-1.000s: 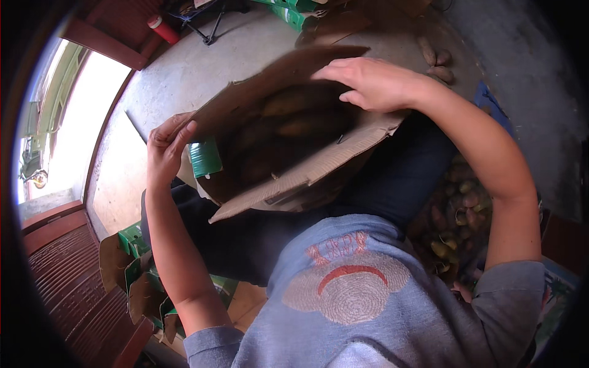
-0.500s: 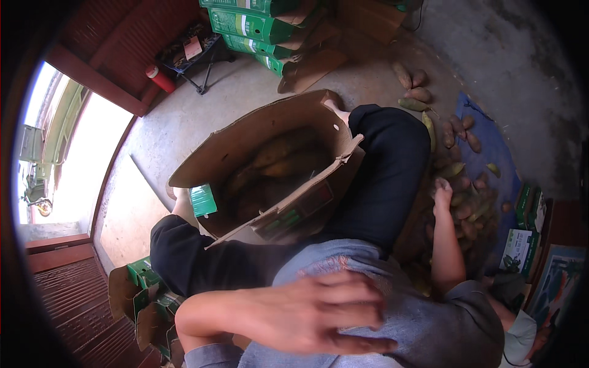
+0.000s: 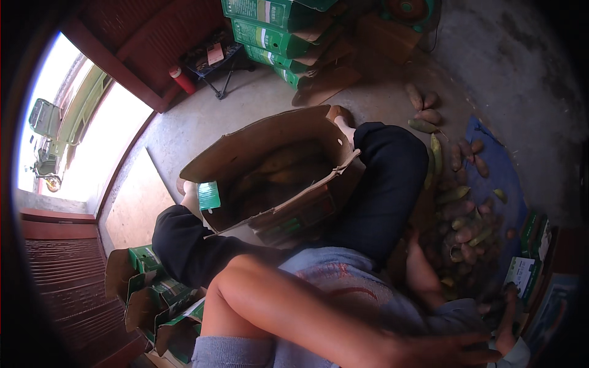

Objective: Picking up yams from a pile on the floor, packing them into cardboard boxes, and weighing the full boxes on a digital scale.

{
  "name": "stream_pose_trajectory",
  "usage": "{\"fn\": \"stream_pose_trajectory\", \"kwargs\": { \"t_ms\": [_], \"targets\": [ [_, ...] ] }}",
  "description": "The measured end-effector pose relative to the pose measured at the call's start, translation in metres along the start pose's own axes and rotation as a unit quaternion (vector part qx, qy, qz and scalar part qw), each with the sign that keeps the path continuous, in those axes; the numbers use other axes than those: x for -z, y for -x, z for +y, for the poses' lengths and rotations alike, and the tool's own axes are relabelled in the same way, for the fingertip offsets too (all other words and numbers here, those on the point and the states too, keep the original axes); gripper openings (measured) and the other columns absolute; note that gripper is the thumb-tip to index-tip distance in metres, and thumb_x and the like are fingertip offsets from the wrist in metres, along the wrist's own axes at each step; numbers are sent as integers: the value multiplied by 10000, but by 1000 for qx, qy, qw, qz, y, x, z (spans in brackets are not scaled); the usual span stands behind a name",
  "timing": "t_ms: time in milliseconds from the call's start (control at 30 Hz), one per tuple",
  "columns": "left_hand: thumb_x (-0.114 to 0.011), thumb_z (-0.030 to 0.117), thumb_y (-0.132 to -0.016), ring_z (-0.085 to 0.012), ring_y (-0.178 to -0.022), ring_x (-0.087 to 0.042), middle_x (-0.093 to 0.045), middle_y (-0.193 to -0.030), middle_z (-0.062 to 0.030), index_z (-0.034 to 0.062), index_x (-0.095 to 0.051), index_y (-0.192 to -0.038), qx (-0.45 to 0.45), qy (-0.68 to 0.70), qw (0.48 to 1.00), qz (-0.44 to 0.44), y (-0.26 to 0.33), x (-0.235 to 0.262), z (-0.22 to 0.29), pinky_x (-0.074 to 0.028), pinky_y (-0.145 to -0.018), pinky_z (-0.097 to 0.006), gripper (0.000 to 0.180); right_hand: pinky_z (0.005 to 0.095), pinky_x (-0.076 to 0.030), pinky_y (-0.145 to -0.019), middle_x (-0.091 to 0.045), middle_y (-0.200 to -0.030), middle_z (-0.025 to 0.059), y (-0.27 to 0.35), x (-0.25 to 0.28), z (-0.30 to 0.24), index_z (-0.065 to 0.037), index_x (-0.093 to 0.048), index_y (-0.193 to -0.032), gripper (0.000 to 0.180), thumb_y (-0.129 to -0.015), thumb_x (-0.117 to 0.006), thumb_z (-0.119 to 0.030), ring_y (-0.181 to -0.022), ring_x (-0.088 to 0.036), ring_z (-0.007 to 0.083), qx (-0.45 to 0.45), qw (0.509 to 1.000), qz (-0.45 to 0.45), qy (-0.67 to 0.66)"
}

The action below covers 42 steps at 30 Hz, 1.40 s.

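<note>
Arms crossed low over the body

The left hand [image 3: 448, 351] lies flat, fingers extended, its forearm stretched across the torso; the right hand [image 3: 423, 276] reaches downward at the person's right side, fingers hidden.

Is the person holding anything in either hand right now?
Cannot be told. The left hand lies blurred across the body; the right hand reaches into the sweet potatoes, grip hidden.

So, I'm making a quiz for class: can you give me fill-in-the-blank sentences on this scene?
1. The open cardboard box sits between the person's ____.
2. The pile of fruit lies on the person's ____ side.
3. The left hand reaches across the body toward the ____.
4. The stacked cartons by the far wall are ____ in colour.

Missing words: legs; right; right; green
</note>
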<state>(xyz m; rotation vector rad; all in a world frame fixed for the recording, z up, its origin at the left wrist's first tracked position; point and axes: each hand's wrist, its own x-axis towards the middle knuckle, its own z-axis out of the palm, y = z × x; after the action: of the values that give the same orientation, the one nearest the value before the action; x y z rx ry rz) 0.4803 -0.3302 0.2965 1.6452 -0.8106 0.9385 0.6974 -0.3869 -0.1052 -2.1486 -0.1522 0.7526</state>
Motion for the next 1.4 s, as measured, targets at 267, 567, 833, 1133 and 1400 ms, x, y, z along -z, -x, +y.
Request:
{"fn": "stream_pose_trajectory", "kwargs": {
  "t_ms": [267, 567, 833, 1133, 1400],
  "targets": [
    [-506, 297, -946, -344, -1199, -520, -572, -1239, -175, 16, -576, -1197, -34, 215, 974, 68, -10, -19, -15, -447, -900, -487, 383, 373, -566, -686, -706, -1001, 119, -46, 37, 69, -43, -643, -1222, 306, -928, -617, -125, -857, -686, 242, -6, 997, -45, 61],
    [-481, 278, -980, -373, -1236, -517, -618, -1203, -215, -13, -603, -1171, -108, 219, 961, 130, -8, -45, -32, -431, -941, -538, 369, 373, -568, -696, -710, -995, 121, -45, 30, 71, -48, -649, -1219, 310, -923, -624, -138, -862, -689, 245, -22, 995, -70, 68],
    [-463, 289, -998, -375, -1148, -597, -661, -1133, -154, 8, -628, -1121, -51, 291, 944, 146, -7, -42, -30, -431, -936, -532, 348, 373, -569, -704, -713, -989, 123, -45, 32, 80, -53, -653, -1216, 314, -919, -630, -150, -865, -692, 248, -49, 994, -74, 65],
    [-501, 332, -940, -338, -1226, -543, -662, -1144, -149, 26, -660, -1077, -56, 181, 978, 88, -6, -59, -43, -419, -973, -527, 371, 373, -571, -713, -717, -982, 126, -46, 59, 106, -59, -659, -1214, 318, -914, -637, -163, -870, -695, 251, -98, 990, -70, 77],
    [-500, 331, -937, -342, -1219, -548, -664, -1142, -150, 22, -660, -1074, -59, 199, 972, 108, -5, -62, -49, -417, -978, -527, 374, 372, -572, -720, -719, -981, 127, -67, 68, 100, -63, -662, -1212, 323, -909, -641, -172, -873, -697, 251, -103, 989, -65, 88]
  ]
}}
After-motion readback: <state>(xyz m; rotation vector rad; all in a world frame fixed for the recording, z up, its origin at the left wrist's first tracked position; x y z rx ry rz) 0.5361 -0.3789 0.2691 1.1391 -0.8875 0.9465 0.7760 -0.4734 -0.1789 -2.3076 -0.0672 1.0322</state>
